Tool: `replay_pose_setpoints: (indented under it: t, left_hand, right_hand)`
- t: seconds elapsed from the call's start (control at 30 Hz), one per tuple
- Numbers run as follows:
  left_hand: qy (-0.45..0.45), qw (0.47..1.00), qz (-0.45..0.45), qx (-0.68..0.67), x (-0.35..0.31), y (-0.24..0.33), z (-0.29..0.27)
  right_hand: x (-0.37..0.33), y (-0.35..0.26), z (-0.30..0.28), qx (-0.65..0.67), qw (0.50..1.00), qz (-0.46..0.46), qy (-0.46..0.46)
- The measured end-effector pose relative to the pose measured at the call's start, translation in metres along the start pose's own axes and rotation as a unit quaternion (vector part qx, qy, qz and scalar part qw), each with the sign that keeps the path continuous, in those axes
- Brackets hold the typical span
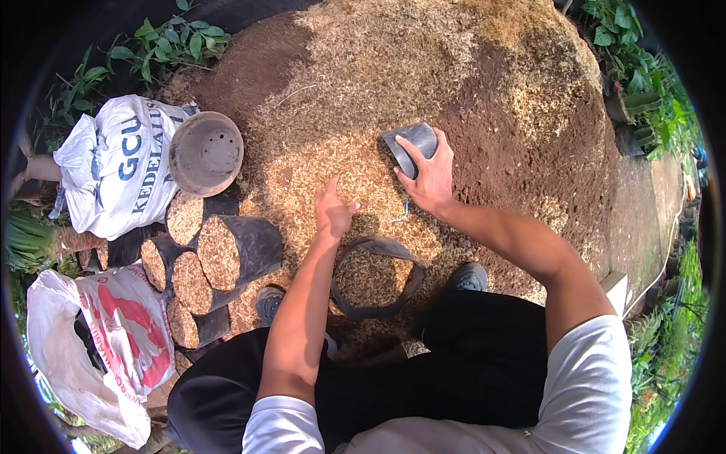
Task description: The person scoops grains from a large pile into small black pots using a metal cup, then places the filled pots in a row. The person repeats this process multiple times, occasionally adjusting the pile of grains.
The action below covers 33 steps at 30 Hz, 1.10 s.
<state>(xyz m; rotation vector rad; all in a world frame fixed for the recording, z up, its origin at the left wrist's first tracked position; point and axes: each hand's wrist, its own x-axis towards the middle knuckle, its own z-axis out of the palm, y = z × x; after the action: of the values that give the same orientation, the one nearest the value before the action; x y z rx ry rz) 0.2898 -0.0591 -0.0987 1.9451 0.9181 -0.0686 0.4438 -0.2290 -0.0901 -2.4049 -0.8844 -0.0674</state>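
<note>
My right hand (431, 170) grips a small dark plastic pot (412, 141), tilted over the pile with its rim toward the lower left. My left hand (334, 208) hovers just above the loose husks (302, 170), fingers apart and holding nothing. Between my feet stands a black grow bag (373, 310) with its round mouth spread and pale husks inside. Several black grow bags (261, 246) filled with husks lean together to the left of my left forearm. What my right fingers do behind the pot is partly hidden.
Dark brown soil (522, 151) lies beside the husks. At the left are a grey pot (206, 153) with holes in its base, a full white sack (121, 166) and a slack red-and-white sack (113, 333). Green plants (643, 68) edge the ground.
</note>
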Motion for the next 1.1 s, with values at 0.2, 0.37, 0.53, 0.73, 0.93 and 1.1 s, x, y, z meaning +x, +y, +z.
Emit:
replay_pose_setpoints:
  t: [0.2, 0.37, 0.53, 0.73, 0.93, 1.1]
  left_hand:
    - [0.03, 0.993, 0.012, 0.116, 0.002, -0.009, 0.003]
    - [-0.008, 0.997, 0.076, -0.004, 0.006, -0.006, 0.005]
    - [0.001, 0.992, 0.123, 0.018, 0.013, -0.007, 0.016]
    - [0.02, 0.989, 0.144, 0.0, 0.009, -0.003, 0.016]
    - [0.083, 0.952, 0.252, 0.156, 0.007, 0.007, 0.011]
    - [0.113, 0.948, 0.287, 0.079, 0.005, 0.014, -0.006]
  right_hand:
    - [-0.016, -0.029, 0.01, 0.038, 0.995, 0.046, -0.081]
    - [-0.021, -0.037, 0.013, 0.093, 0.991, 0.063, -0.077]
    - [-0.023, -0.049, 0.022, 0.122, 0.983, 0.103, -0.086]
    - [-0.017, -0.055, 0.019, 0.179, 0.958, 0.192, -0.119]
    - [-0.005, -0.06, 0.018, 0.312, 0.917, 0.214, -0.124]
    - [0.01, -0.054, 0.0, 0.493, 0.826, 0.215, -0.168]
